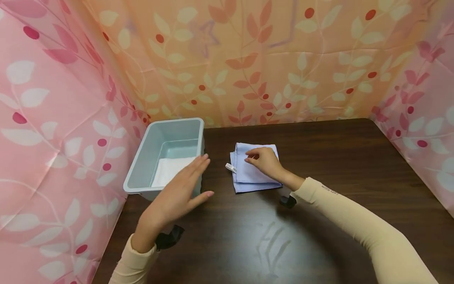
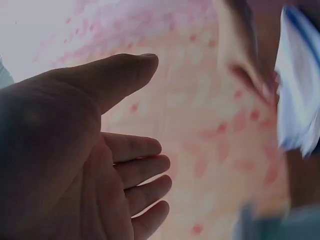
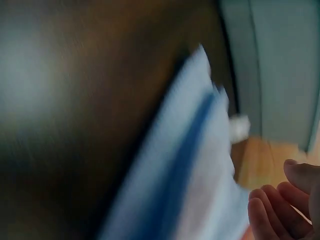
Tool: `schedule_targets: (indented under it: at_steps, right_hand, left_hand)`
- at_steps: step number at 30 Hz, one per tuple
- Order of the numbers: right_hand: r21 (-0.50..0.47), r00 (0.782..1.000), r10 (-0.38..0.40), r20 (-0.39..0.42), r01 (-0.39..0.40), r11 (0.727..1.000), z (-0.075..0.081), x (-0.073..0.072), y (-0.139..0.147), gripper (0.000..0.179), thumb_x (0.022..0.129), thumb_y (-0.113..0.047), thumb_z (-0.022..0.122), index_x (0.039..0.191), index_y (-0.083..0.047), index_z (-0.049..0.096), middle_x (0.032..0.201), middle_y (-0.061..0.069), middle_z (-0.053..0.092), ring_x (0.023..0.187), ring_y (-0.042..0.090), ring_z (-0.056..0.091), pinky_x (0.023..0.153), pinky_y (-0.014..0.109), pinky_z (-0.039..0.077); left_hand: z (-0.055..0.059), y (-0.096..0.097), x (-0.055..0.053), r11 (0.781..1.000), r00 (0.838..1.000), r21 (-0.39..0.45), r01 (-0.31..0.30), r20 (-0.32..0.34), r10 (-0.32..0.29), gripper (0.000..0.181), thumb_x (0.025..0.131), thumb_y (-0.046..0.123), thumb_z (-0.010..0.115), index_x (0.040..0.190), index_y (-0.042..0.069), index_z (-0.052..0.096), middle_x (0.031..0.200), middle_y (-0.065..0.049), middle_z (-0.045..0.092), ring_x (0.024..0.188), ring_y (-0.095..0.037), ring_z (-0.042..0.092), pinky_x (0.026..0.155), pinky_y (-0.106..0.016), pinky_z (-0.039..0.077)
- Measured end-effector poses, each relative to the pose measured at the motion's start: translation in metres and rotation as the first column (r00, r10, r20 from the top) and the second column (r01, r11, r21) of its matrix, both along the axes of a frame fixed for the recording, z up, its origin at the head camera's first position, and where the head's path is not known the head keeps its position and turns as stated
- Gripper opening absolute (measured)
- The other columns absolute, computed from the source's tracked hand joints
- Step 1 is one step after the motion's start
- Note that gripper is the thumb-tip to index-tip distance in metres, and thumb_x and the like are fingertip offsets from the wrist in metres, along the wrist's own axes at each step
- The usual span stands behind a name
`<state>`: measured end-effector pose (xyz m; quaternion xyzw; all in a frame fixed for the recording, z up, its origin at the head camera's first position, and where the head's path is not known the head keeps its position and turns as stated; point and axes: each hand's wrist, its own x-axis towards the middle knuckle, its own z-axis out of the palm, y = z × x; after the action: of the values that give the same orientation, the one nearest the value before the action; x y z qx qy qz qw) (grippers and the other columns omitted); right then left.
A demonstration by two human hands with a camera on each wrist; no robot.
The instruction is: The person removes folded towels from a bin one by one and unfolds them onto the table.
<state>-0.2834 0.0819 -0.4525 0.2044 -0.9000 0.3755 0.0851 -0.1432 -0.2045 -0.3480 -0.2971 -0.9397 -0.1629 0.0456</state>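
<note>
Hovering over the folded lavender cloth (image 1: 248, 175), the right hand (image 1: 267, 161) is gripping nothing: its fingers are curving loosely, and whether a fingertip is touching the fabric I cannot tell. The cloth is lying on the tabletop (image 1: 337, 157), to the right of the gray-blue bin (image 1: 177, 130) and apart from its right wall. A white tag (image 1: 231, 168) is sticking out from the edge facing the bin.

The left hand (image 1: 179, 193) is hanging at the bin's near right corner, released, its fingers stretching out straight and its thumb spreading aside; contact with the rim is not showing clearly. Inside the bin, a white cloth (image 1: 169, 170) is resting on the floor at the end nearer the person, the left hand partly covering it from view.

The coming move is probably turning on one relation: the lavender cloth is lying just below the right hand, clearly the nearer of the two, while the bin is standing across to its left. Looking nearly square, the folded cloth is offering no marked long axis; the bin's is running away from the person.
</note>
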Motion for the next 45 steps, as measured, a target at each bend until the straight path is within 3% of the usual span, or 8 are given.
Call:
schedule_targets:
  at_steps: [3, 8, 14, 20, 26, 34, 41, 45]
  right_hand:
    - [0.0, 0.998, 0.056, 0.038, -0.056, 0.998, -0.011, 0.013, -0.015, 0.024, 0.086, -0.017, 0.076, 0.106, -0.004, 0.077, 0.092, 0.007, 0.079, 0.08, 0.018, 0.073, 0.072, 0.033, 0.057]
    - [0.009, 0.994, 0.075, 0.081, -0.076, 0.997, -0.03, 0.024, -0.026, 0.023, 0.084, -0.018, 0.078, 0.104, -0.006, 0.078, 0.091, 0.005, 0.078, 0.08, 0.014, 0.072, 0.074, 0.032, 0.057]
    - [-0.004, 0.997, 0.051, 0.06, -0.051, 0.999, -0.043, 0.029, -0.03, 0.024, 0.079, -0.018, 0.082, 0.1, -0.006, 0.079, 0.09, 0.004, 0.078, 0.079, 0.012, 0.071, 0.071, 0.028, 0.055]
    - [-0.026, 1.0, 0.018, 0.016, -0.018, 1.0, -0.052, 0.032, -0.035, 0.027, 0.073, -0.019, 0.087, 0.095, -0.005, 0.078, 0.085, 0.005, 0.075, 0.077, 0.014, 0.068, 0.07, 0.028, 0.053]
    - [-0.012, 1.0, -0.022, 0.008, 0.022, 1.0, -0.056, 0.037, -0.043, 0.036, 0.067, -0.024, 0.091, 0.095, -0.006, 0.077, 0.087, 0.005, 0.072, 0.08, 0.016, 0.065, 0.075, 0.033, 0.052]
    - [0.06, 0.997, -0.057, -0.059, 0.061, 0.996, -0.059, 0.038, -0.046, 0.025, 0.071, -0.015, 0.086, 0.092, -0.007, 0.073, 0.081, 0.003, 0.067, 0.075, 0.015, 0.057, 0.07, 0.033, 0.048]
    - [0.103, 0.998, -0.046, -0.049, 0.051, 0.993, -0.058, 0.037, -0.049, 0.033, 0.069, -0.02, 0.089, 0.094, -0.007, 0.07, 0.088, 0.005, 0.067, 0.082, 0.019, 0.059, 0.076, 0.036, 0.05]
    - [0.114, 0.995, -0.067, -0.076, 0.075, 0.991, -0.058, 0.035, -0.051, 0.026, 0.072, -0.019, 0.085, 0.089, -0.008, 0.069, 0.082, 0.003, 0.065, 0.076, 0.017, 0.057, 0.071, 0.035, 0.048]
  left_hand:
    - [-0.016, 0.016, -0.002, 0.997, 0.997, -0.016, 0.069, 0.022, -0.069, 0.081, 0.093, 0.044, 0.066, 0.156, 0.009, 0.028, 0.165, -0.006, 0.027, 0.154, -0.025, 0.025, 0.121, -0.049, 0.031]
    - [-0.047, 0.026, -0.005, 0.993, 0.986, -0.027, 0.111, 0.127, -0.107, 0.079, 0.094, 0.044, 0.064, 0.155, 0.006, 0.03, 0.164, -0.008, 0.028, 0.153, -0.028, 0.028, 0.12, -0.049, 0.032]
    - [-0.078, 0.029, -0.007, 0.994, 0.956, -0.021, 0.111, 0.274, -0.101, 0.077, 0.095, 0.04, 0.064, 0.155, 0.005, 0.031, 0.164, -0.01, 0.029, 0.153, -0.028, 0.026, 0.121, -0.049, 0.03]
    - [-0.099, 0.028, -0.01, 0.997, 0.919, -0.029, 0.078, 0.391, -0.06, 0.076, 0.096, 0.041, 0.062, 0.155, 0.004, 0.03, 0.164, -0.01, 0.028, 0.154, -0.029, 0.025, 0.122, -0.049, 0.028]
    - [-0.108, 0.026, -0.014, 0.996, 0.909, -0.051, 0.075, 0.414, -0.047, 0.076, 0.097, 0.043, 0.061, 0.154, 0.003, 0.031, 0.164, -0.011, 0.028, 0.154, -0.029, 0.025, 0.122, -0.05, 0.028]
    - [-0.111, 0.025, -0.017, 0.996, 0.907, -0.053, 0.071, 0.419, -0.042, 0.076, 0.097, 0.042, 0.061, 0.154, 0.002, 0.031, 0.164, -0.013, 0.028, 0.153, -0.03, 0.025, 0.122, -0.05, 0.027]
    - [-0.111, 0.026, -0.018, 0.996, 0.899, -0.06, 0.061, 0.436, -0.029, 0.077, 0.097, 0.043, 0.06, 0.155, 0.002, 0.029, 0.164, -0.013, 0.027, 0.154, -0.029, 0.024, 0.123, -0.05, 0.026]
    - [-0.11, 0.027, -0.019, 0.995, 0.899, -0.071, 0.066, 0.437, -0.028, 0.077, 0.097, 0.042, 0.06, 0.154, 0.001, 0.029, 0.164, -0.013, 0.027, 0.154, -0.03, 0.024, 0.123, -0.05, 0.027]
